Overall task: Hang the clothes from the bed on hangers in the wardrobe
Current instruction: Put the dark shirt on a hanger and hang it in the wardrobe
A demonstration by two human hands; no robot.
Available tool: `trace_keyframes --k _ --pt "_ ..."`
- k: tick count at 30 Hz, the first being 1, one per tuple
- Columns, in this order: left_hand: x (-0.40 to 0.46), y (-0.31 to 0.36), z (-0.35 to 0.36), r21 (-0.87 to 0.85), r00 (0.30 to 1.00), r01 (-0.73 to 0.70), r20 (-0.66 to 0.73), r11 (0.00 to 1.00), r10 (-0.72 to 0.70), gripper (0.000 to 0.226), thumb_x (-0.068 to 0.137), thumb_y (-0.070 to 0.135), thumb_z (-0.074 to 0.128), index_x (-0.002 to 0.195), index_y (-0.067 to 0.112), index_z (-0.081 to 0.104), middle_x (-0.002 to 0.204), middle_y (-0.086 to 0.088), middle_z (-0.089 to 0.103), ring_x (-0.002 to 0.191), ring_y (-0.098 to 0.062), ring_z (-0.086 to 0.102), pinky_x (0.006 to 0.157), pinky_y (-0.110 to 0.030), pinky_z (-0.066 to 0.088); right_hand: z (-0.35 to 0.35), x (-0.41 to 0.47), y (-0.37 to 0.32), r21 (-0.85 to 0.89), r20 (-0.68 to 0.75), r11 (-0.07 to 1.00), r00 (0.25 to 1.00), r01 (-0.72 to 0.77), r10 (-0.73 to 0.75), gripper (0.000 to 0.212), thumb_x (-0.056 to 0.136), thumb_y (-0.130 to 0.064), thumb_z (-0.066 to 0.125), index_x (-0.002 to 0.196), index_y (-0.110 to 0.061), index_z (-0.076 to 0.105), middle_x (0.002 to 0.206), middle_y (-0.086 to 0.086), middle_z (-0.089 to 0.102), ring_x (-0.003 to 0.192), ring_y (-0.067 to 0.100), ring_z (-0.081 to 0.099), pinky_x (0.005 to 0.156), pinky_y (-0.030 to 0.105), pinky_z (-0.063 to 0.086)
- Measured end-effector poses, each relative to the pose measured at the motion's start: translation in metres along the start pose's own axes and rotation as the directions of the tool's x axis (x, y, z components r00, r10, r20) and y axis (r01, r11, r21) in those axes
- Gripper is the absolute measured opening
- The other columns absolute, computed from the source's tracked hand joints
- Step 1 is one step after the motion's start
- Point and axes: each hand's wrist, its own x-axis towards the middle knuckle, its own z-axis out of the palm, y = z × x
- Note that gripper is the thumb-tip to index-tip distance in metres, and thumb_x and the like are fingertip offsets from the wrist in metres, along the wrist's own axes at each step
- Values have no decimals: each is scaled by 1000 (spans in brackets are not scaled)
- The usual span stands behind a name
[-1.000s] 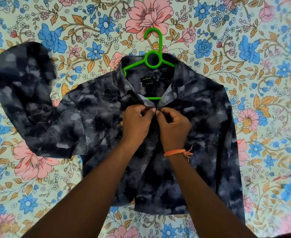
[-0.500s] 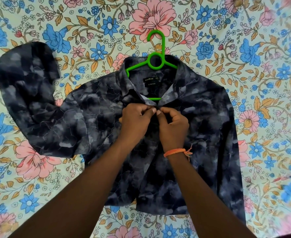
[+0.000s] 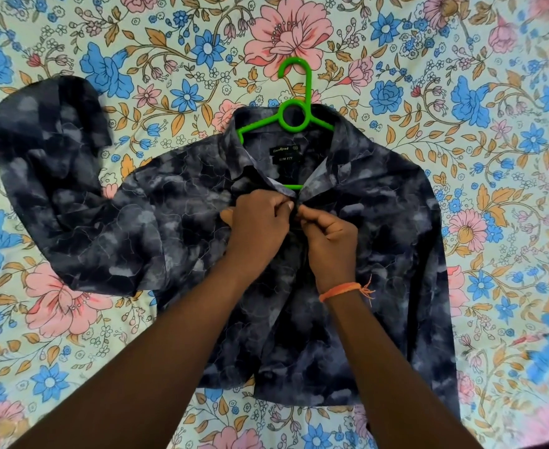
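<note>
My dark blue-grey mottled shirt lies flat on its back on the bed, spread over the floral bedsheet. The green hanger is already inside it: its hook pokes out beyond the collar onto the sheet, its ring sits right at the collar's back edge, and a short piece of its lower bar shows in the open neck, just past the black label sewn inside the collar.

Both of my hands are on the shirt's front, just below that open neck. My left hand is curled, thumb and fingertips pinching the left edge of the placket. My right hand is curled the same way and pinches the facing edge, so the two sets of fingertips almost meet at the top of the front opening. Whether there is a button between them I cannot tell; my fingers hide it. An orange thread band circles my right wrist.

One sleeve of the shirt bends away from the body and up alongside it on the left hand's side; the other sleeve lies straight down along the shirt's opposite side.
</note>
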Motion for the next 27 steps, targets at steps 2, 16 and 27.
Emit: trace_keyframes --k 2,16,27 --pt "1 1 0 59 1000 -27 1 998 27 26 93 16 60 74 3 72 61 -6 65 55 -15 57 59 -39 49 -1 2 1 22 11 1000 1000 4 -4 33 89 12 58 105 -13 71 94 -4 73 94 4 70 88 23 55" --pt "7 4 -17 27 982 -99 167 995 93 36 87 41 61 77 10 77 69 -3 72 66 -14 67 65 -39 56 -2 3 -4 167 94 984 994 -67 52 54 74 26 42 92 -10 77 103 15 70 100 21 68 86 30 57" --pt "9 -1 0 167 988 -152 35 974 149 23 98 20 56 87 11 74 76 -3 70 67 -10 55 64 -23 37 -6 7 -13 186 91 969 985 -161 146 25 88 10 61 107 0 73 107 13 73 103 19 70 91 29 56"
